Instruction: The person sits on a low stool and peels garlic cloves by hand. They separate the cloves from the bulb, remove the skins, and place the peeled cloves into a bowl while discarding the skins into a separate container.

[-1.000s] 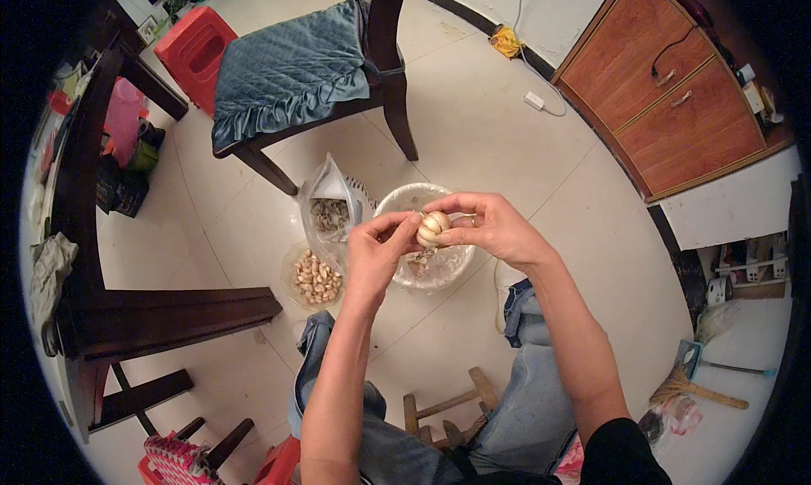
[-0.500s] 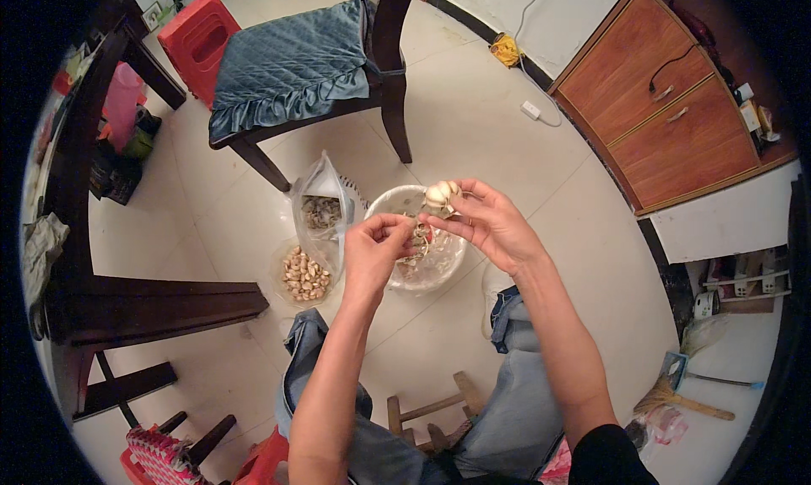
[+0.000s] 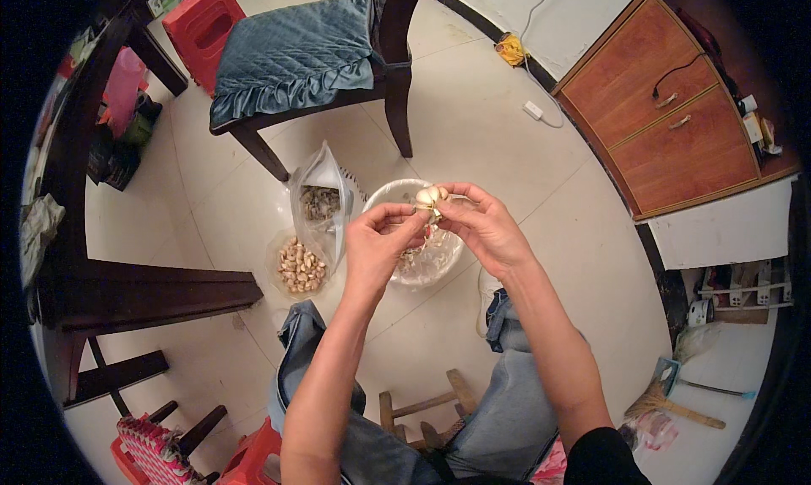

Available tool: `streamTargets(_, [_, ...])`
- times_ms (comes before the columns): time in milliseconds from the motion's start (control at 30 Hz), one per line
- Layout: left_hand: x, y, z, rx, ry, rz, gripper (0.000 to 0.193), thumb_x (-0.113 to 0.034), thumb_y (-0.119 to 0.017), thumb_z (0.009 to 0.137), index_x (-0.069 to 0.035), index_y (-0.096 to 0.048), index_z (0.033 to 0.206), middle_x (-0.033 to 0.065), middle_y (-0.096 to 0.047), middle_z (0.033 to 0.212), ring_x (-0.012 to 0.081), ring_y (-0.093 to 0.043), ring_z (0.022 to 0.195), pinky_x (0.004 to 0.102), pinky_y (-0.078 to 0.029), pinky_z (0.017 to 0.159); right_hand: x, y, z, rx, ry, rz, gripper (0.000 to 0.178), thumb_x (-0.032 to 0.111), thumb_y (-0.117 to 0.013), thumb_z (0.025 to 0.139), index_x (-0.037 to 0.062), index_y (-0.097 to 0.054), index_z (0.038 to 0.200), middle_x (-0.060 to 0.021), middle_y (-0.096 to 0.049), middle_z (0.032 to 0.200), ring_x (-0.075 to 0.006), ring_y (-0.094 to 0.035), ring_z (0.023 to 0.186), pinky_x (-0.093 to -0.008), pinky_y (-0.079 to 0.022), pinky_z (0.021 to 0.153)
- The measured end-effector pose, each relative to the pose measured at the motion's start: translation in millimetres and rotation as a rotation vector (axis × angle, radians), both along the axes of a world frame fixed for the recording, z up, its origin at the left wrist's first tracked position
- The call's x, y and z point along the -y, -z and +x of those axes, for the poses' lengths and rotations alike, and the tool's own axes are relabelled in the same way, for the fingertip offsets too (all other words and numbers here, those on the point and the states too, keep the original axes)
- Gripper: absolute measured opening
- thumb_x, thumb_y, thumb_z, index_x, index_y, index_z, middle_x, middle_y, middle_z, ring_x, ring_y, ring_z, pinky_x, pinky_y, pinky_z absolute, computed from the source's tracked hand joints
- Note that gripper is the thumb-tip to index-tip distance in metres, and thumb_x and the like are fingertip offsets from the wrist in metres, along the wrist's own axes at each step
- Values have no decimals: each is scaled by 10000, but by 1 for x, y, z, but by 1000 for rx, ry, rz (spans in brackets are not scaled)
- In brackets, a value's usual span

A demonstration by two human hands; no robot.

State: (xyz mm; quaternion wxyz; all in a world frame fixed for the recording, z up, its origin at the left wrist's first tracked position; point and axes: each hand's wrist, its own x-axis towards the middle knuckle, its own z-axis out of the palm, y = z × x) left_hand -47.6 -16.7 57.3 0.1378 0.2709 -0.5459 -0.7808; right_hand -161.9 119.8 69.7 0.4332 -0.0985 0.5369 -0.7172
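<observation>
A pale garlic bulb (image 3: 432, 198), its cloves partly bared, is held up by my right hand (image 3: 483, 227), the fingers closed round its side and base. My left hand (image 3: 378, 238) meets the bulb from the other side, thumb and forefinger pinched at its lower edge. Both hands are above a white basin (image 3: 427, 275) lined with clear plastic, with papery scraps and something red inside. To its left, loose cloves (image 3: 301, 265) fill a shallow clear container. Behind them a plastic bag (image 3: 335, 230) stands open with greyish pieces that I cannot make out clearly.
A dark chair with a blue quilted cover (image 3: 296, 58) stands ahead, a red plastic stool (image 3: 203, 33) beside it. Dark table legs (image 3: 169, 295) reach in from the left. Between my knees is a small wooden stool (image 3: 427, 405). A wooden cabinet (image 3: 659, 105) and a broom (image 3: 667, 405) are at right.
My left hand has come up to the bulb and now pinches its edge. My right hand has brought the bulb slightly left and turned it, its fingers now closed further round it.
</observation>
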Motion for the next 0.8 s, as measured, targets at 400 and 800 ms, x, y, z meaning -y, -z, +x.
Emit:
streamTargets(400, [7,7,8,4,-47,117,205,-95,-685,885,82,-656,983,135,-684,895,202,-704,761,301,-614,718,0,-2,2,114,-4,-8,292,128,-606,952,-37,-549,1187,-148,-644,1111,-192,-649,995,-308,-548,890])
streamTargets(800, [2,22,10,79,-24,-27,194,-65,-678,874,89,-674,992,120,-704,861,168,-701,718,261,-588,608,-4,0,1,324,62,-200,318,183,-510,1005,-38,-505,1233,-211,-603,1150,-276,-643,1034,-332,-565,900])
